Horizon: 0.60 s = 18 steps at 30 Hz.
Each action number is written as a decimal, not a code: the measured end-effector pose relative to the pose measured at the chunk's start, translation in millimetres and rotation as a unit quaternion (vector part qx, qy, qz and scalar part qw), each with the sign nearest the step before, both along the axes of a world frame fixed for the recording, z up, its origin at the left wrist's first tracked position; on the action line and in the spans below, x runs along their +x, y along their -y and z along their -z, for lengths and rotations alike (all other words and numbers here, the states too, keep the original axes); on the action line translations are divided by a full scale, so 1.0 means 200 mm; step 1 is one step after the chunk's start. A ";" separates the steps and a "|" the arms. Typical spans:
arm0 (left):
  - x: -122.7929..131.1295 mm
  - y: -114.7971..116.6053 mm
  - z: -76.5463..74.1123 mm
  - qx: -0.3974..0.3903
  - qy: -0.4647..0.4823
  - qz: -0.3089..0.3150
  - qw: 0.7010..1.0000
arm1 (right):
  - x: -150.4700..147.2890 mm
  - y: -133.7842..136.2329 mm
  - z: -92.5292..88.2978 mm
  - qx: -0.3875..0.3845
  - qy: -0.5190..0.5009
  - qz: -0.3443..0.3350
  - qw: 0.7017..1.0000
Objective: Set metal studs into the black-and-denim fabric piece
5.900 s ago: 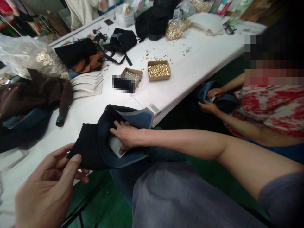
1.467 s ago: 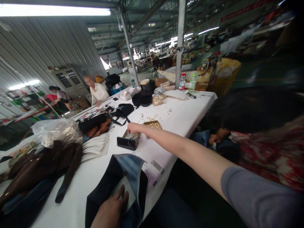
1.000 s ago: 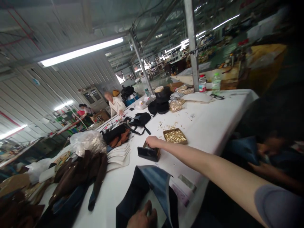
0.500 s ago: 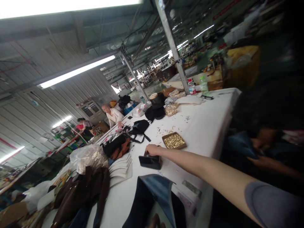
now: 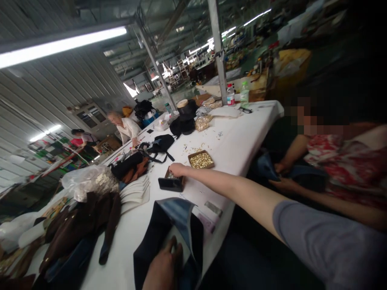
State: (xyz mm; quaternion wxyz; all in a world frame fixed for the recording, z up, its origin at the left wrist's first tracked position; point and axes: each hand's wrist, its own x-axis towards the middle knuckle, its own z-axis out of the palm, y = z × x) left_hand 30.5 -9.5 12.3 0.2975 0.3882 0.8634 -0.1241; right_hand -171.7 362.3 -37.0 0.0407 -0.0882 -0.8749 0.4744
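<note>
My right hand (image 5: 177, 169) reaches across the table into a small open box (image 5: 183, 183) of silvery metal pieces. Its fingers are bent down and closed among the pieces; whatever they pinch is hidden. A black phone (image 5: 168, 185) leans on the front of that box. Lower down, my left hand (image 5: 163, 264) rests on a dark blue denim piece (image 5: 148, 241) with a lighter blue face. Its fingers are curled together over a pale patch, and what they hold, if anything, is too dim to make out. Behind the right hand stands a shallow box of gold metal pieces (image 5: 201, 160).
Loose gold bits lie beyond the boxes. Dark garments (image 5: 81, 229), white curved pieces (image 5: 137, 193) and a plastic bag (image 5: 87, 181) crowd the left. Bottles (image 5: 230, 95) stand at the far end. A co-worker (image 5: 332, 161) handles denim at the right; other people are farther back.
The view has swung right and down, bringing my left hand and the co-worker at the right more fully into sight. My right hand stays at the box of silvery pieces.
</note>
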 end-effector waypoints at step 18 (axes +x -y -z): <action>0.01 0.01 0.06 0.014 -0.024 -0.018 0.999 | 0.19 -0.08 -0.12 -0.623 0.047 0.001 0.781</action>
